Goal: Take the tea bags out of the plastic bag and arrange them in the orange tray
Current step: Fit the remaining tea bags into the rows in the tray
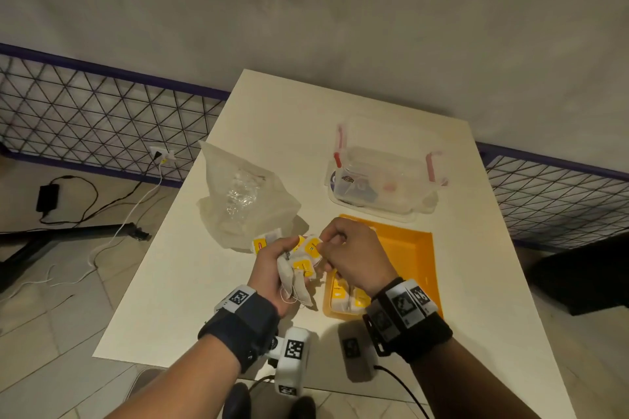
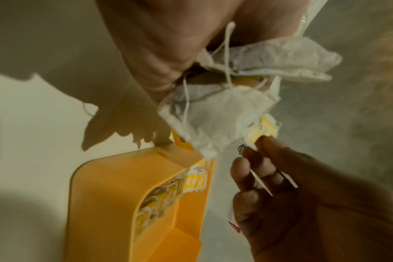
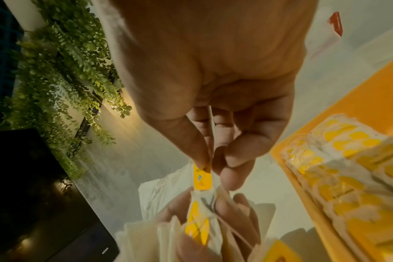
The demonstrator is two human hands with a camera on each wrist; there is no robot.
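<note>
My left hand [image 1: 272, 269] grips a bunch of tea bags [image 1: 299, 270] with yellow tags above the table, just left of the orange tray [image 1: 413, 248]. My right hand [image 1: 347, 255] pinches the yellow tag [image 3: 202, 178] of one tea bag [image 2: 215, 113] in that bunch between thumb and fingers. Several tea bags [image 1: 347, 298] lie in a row at the near end of the tray [image 3: 357, 99]; the same row [image 3: 348, 170] shows in the right wrist view. The crumpled plastic bag [image 1: 245, 194] lies behind my left hand with more tea bags [image 1: 265, 240] at its mouth.
A clear lidded box with red clips [image 1: 384, 170] stands behind the tray. The white table [image 1: 279, 105] ends close to my wrists at the near edge. Cables [image 1: 85, 194] run over the floor on the left, before a wire mesh fence [image 1: 102, 122].
</note>
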